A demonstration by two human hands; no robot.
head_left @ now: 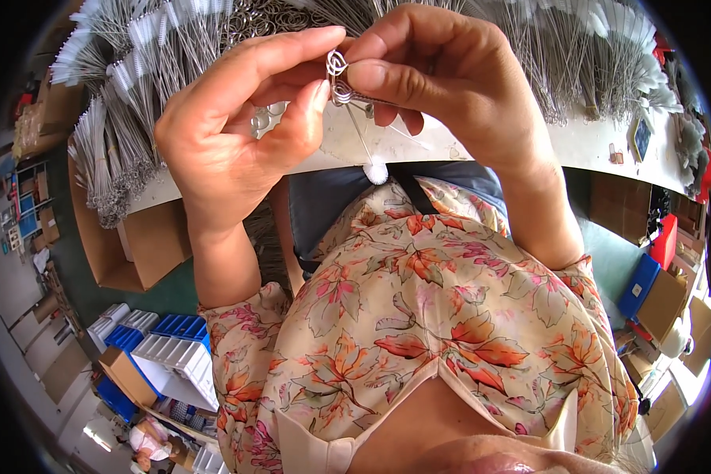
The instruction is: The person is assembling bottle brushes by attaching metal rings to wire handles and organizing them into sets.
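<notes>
My two hands meet over the front of the table. Between the fingertips are shiny metal wire rings (337,65), one above the other. My left hand (241,118) has its thumb and forefinger closed against the left side of the rings. With thumb and forefinger, my right hand (450,83) pinches them from the right. Under the fingers hangs a thin wire brush (377,171) with a white bristle tip, slanting down toward the table edge. How its upper end joins the rings is hidden by the fingers. A few loose rings (262,118) show behind my left hand.
Bundles of wire brushes with white bristles (154,87) lie at the left, and more brushes (577,55) at the right. Metal rings (272,20) are heaped at the far side. A cardboard box (146,253) stands below the table's left end. Blue and white crates (178,351) stand lower left.
</notes>
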